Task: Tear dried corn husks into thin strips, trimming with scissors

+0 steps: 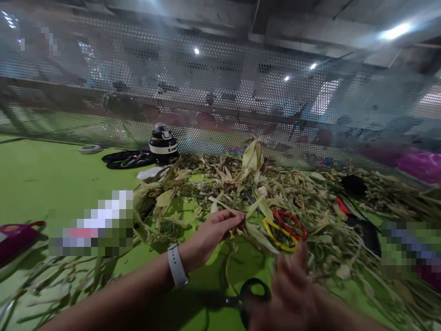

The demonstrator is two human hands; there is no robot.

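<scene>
Our left grip point(215, 231) is pinched, thumb against fingertips, on a pale dry strip point(253, 208), whose length runs up and away on the far right side of the fingers. Another broad pale leaf point(263, 240) slants down to the right, close beside the same fingertips. On the wrist just behind this grip we wear a pale watch point(178, 266).

Our right grip point(289, 285) is blurred, nearer to us and to the right of the left one; we cannot tell how far open it is or whether it has hold of anything. Just left of it, black scissors point(255, 290) lie on the green table point(69, 179), their handles partly behind the blurred hand. Just beyond the right grip, a red loop point(300, 224) and a yellow loop point(280, 234) overlap.

Beyond both grips spreads a heap of dried leaves point(299, 191), with one large folded husk point(252, 156) standing up from it. Farther off to the left of the left grip we see a black jar with a white band point(163, 146), and near its base a white crumpled piece point(149, 173). A perforated screen point(220, 110) stands behind everything.
</scene>
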